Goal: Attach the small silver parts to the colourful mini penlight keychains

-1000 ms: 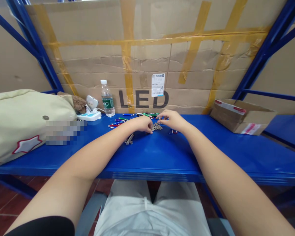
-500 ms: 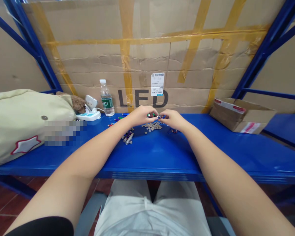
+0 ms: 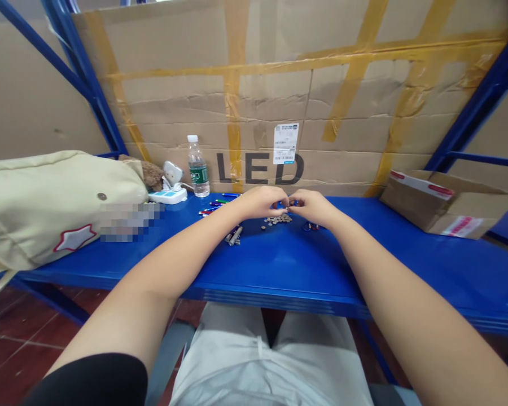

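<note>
Over the blue table, my left hand (image 3: 263,203) and my right hand (image 3: 312,206) meet with their fingertips pinched together. Whatever is between the fingers is too small and too covered to name. Just below them lies a pile of small round silvery discs (image 3: 283,219), like button cells. Close to my left wrist are several short metallic tubes (image 3: 236,235), partly hidden by the forearm. Slim coloured tubes (image 3: 211,211), blue, red and green, lie farther left. Beside my right wrist are small blue and red pieces (image 3: 309,226), partly hidden by the hand.
A water bottle (image 3: 198,172) stands at the back, next to a white power strip (image 3: 169,195) with a plug. On the left rests a large cream bag (image 3: 38,208). An open cardboard box (image 3: 432,208) sits at the right. Taped cardboard (image 3: 173,107) forms the back wall.
The view has turned slightly left, so everything sits farther right. My hands stay together at the fingertips; the red and green glimpse inside my left hand is no longer visible.
</note>
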